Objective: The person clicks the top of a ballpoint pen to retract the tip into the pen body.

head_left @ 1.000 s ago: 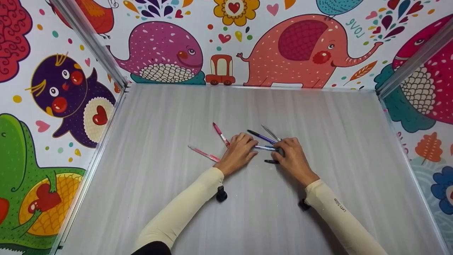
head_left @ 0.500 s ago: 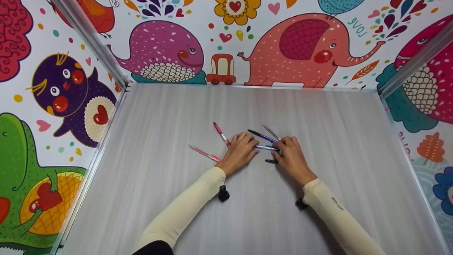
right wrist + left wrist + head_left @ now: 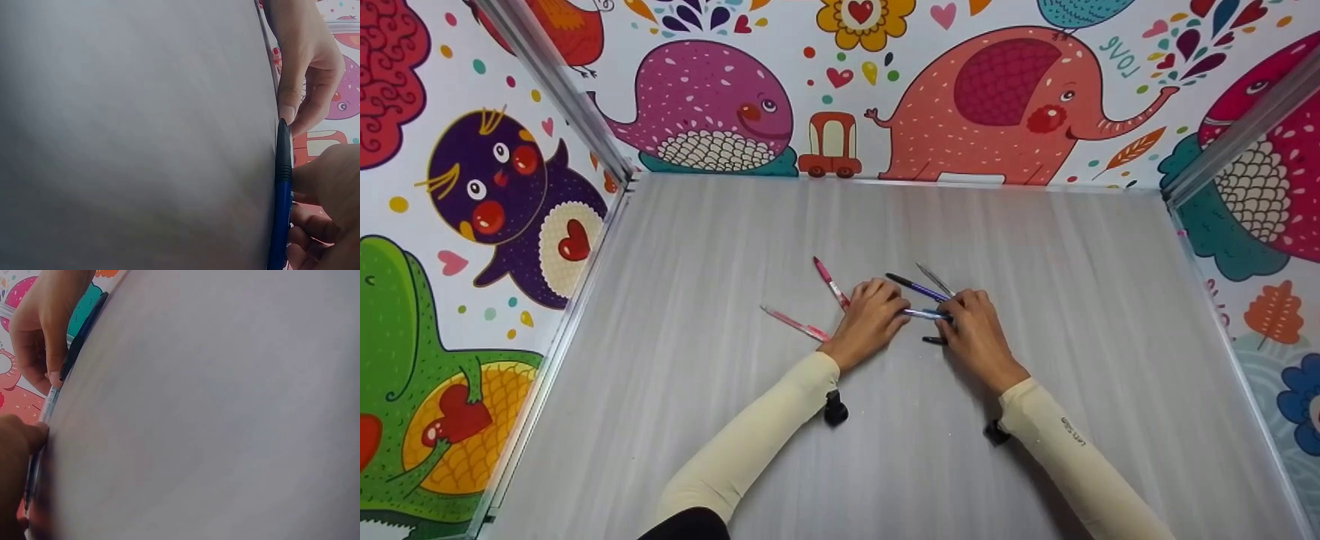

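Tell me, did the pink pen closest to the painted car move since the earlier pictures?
No, not any way: in the head view, the pink pen keeps its place below the painted car. Both slid slightly together, so likely the camera moved.

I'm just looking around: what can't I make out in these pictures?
Head view: the lower end of the red pen, hidden by the left hand; so is one end of the pink pen.
Head view: the rest of the black-ended pen, hidden by the right hand.
Right wrist view: the lower end of the blue pen, cut off by the bottom edge.
Left wrist view: markings on the clear pen, too small to read.
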{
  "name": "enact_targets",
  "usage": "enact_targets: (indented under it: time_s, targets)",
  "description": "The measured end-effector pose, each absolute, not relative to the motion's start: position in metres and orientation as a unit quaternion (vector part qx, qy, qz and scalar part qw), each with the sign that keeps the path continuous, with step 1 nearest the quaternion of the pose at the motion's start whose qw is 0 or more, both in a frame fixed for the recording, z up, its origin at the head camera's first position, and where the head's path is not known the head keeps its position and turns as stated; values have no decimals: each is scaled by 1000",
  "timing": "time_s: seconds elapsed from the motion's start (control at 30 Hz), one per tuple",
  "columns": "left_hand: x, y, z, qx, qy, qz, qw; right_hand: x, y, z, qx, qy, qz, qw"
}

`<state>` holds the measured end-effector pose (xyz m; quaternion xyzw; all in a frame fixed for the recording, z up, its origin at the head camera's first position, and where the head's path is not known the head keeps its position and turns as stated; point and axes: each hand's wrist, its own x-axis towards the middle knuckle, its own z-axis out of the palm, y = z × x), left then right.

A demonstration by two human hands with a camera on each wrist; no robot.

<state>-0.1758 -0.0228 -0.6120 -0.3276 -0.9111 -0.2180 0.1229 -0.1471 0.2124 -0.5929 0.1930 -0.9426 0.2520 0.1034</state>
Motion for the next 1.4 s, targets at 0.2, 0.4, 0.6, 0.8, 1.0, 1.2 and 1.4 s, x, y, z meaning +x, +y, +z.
enact_targets:
  time_s: [0.2,0.4,0.6,0.8,1.0,1.2,1.4]
  targets:
    - [-175,-22,-610,-325,-910,-230,113,-144,211,-593,192,-942,257,103]
    - [-175,-23,-608,-325,-910,-233,107,-141,209,-593,194,-942,258,99]
    - [-172,-25,-601,-337,-910,-217,107,-138,210,-591,203,-936,262,119]
    - [-165,-24,-591,-347,-907,-208,115,-134,212,-585,218,-933,251,137]
    - [-158,-22,-581,-356,-902,-213,119,-127,215,-571,225,-934,245,133]
    - [-152,-21,-574,-359,-904,-209,103,-123,218,-560,237,-934,236,126]
    - [-145,-20,-568,-360,-902,-213,101,-119,220,-553,253,-933,223,125]
